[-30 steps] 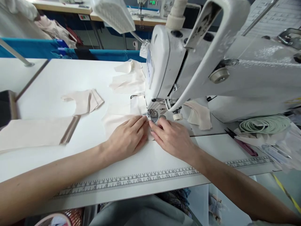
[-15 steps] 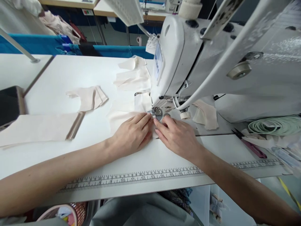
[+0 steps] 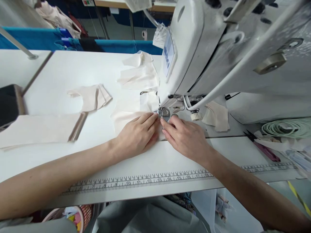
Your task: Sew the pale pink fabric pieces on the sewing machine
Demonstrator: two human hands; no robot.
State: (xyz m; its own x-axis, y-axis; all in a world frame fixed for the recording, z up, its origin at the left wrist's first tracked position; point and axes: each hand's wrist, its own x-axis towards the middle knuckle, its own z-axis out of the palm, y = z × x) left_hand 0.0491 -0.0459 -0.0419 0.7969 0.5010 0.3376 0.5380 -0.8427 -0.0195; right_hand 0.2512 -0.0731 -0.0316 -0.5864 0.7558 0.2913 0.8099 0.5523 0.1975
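Pressing fabric piece (image 3: 126, 117) flat: left hand (image 3: 137, 134); right hand (image 3: 186, 137)

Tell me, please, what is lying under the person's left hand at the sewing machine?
A pale cream fabric piece lies flat under the left hand, reaching the presser foot. The right hand presses beside it. The part beneath the palm is hidden.
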